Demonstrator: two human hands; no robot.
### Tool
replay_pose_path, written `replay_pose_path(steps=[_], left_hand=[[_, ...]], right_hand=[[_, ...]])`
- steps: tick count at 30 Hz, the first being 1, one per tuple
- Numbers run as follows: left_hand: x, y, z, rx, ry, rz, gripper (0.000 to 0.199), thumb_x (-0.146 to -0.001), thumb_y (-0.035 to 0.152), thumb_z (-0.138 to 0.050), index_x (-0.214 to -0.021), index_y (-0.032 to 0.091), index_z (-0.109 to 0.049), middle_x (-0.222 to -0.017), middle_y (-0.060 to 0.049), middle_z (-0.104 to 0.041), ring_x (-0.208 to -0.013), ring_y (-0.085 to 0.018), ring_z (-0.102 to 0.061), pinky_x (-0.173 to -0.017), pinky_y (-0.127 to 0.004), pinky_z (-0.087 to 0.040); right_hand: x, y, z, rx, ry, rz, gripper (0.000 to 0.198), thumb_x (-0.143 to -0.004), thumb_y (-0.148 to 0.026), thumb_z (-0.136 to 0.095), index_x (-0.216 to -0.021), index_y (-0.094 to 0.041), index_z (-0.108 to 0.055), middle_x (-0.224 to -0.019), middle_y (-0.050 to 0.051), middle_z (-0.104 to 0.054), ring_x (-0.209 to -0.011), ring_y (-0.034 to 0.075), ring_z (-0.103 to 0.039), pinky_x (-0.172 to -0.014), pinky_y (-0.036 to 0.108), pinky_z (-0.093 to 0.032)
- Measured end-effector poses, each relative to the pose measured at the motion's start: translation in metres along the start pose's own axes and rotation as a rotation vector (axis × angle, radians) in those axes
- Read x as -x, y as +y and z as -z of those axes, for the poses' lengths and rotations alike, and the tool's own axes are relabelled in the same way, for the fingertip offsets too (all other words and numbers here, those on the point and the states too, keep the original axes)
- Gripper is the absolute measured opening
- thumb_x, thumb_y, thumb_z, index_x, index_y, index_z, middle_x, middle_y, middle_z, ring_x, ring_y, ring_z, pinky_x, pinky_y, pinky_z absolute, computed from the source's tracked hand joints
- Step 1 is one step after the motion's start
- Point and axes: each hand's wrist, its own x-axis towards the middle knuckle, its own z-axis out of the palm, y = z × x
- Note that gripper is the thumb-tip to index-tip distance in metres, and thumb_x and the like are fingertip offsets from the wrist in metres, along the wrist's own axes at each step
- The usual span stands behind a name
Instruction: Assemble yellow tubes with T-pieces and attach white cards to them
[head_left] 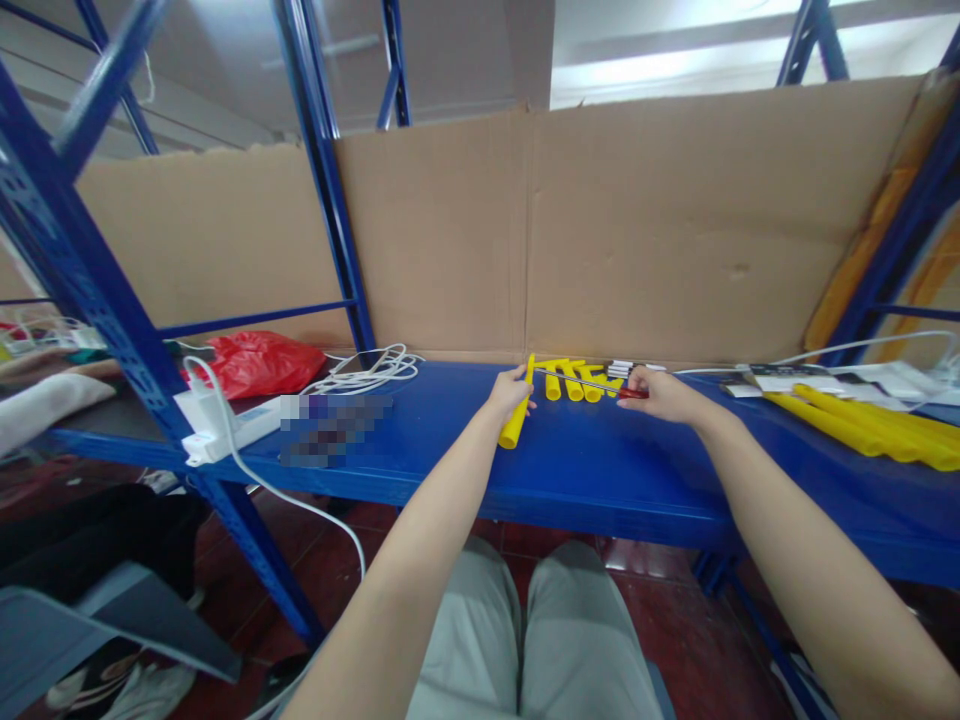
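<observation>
My left hand (508, 389) is closed around a yellow tube (514, 428), tilted, with its wider round end toward me. In my right hand (664, 393) is a screwdriver (632, 394) with a red handle. Its long metal shaft points left, and the tip reaches the upper part of the held tube; whether it goes in or only touches, I cannot tell. Behind the shaft, several shorter yellow tubes (553, 386) lie in a row on the blue shelf (450, 440). Small black-and-white pieces (619, 369) lie beyond them, close to my right hand.
A cardboard panel (637, 220) stands along the back. At right lie long yellow tubes (862, 425). On the left are a red plastic bag (262, 362), coiled white cable (375, 372), a power strip (259, 422) and a blue upright (112, 270). Another person's sleeve (45, 405) shows beyond.
</observation>
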Motion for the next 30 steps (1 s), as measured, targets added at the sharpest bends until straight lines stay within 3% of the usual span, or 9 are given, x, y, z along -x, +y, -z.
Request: replay_pose_path(steps=[4, 11, 16, 22, 30], left_hand=[[0.0, 0.0, 0.0, 0.008, -0.001, -0.003, 0.071, -0.083, 0.002, -0.05, -0.149, 0.02, -0.034, -0.097, -0.009, -0.068, -0.044, -0.005, -0.054, -0.041, -0.016, -0.04], [0.001, 0.001, -0.001, -0.003, -0.003, 0.009, 0.071, -0.083, 0.002, -0.049, -0.149, 0.02, -0.033, -0.111, -0.011, -0.066, -0.044, -0.003, -0.054, -0.039, -0.013, -0.038], [-0.002, -0.001, -0.001, 0.014, 0.002, -0.002, 0.071, -0.082, 0.002, -0.053, -0.148, 0.022, -0.036, -0.108, -0.009, -0.067, -0.045, -0.004, -0.056, -0.04, -0.014, -0.038], [-0.005, -0.003, 0.0, 0.013, -0.006, -0.009, 0.072, -0.081, 0.002, -0.053, -0.148, 0.021, -0.036, -0.104, -0.01, -0.068, -0.044, -0.005, -0.056, -0.041, -0.016, -0.04], [-0.003, -0.001, 0.0, 0.018, 0.001, -0.003, 0.07, -0.083, 0.001, -0.049, -0.149, 0.02, -0.034, -0.106, -0.01, -0.067, -0.042, -0.004, -0.053, -0.039, -0.016, -0.038]], right_hand=[[0.0, 0.001, -0.001, 0.032, -0.01, 0.007, 0.024, -0.072, -0.042, -0.063, -0.071, -0.022, -0.048, -0.065, 0.002, -0.062, -0.058, 0.015, -0.054, -0.051, 0.026, -0.038], [0.004, -0.01, 0.004, -0.03, -0.191, -0.026, 0.024, -0.079, -0.044, -0.055, -0.071, -0.021, -0.053, -0.061, 0.003, -0.061, -0.055, 0.016, -0.056, -0.053, 0.027, -0.041], [0.002, -0.007, 0.0, 0.012, -0.082, 0.003, 0.022, -0.07, -0.039, -0.064, -0.072, -0.022, -0.051, -0.07, 0.004, -0.064, -0.064, 0.018, -0.057, -0.057, 0.027, -0.042], [0.0, -0.006, -0.001, 0.064, -0.018, 0.039, 0.017, -0.072, -0.033, -0.062, -0.069, -0.023, -0.048, -0.067, 0.002, -0.063, -0.06, 0.016, -0.055, -0.055, 0.027, -0.04], [0.007, -0.021, 0.007, 0.044, -0.2, -0.003, 0.025, -0.083, -0.039, -0.05, -0.066, -0.021, -0.055, -0.061, 0.004, -0.063, -0.055, 0.019, -0.056, -0.055, 0.03, -0.041]])
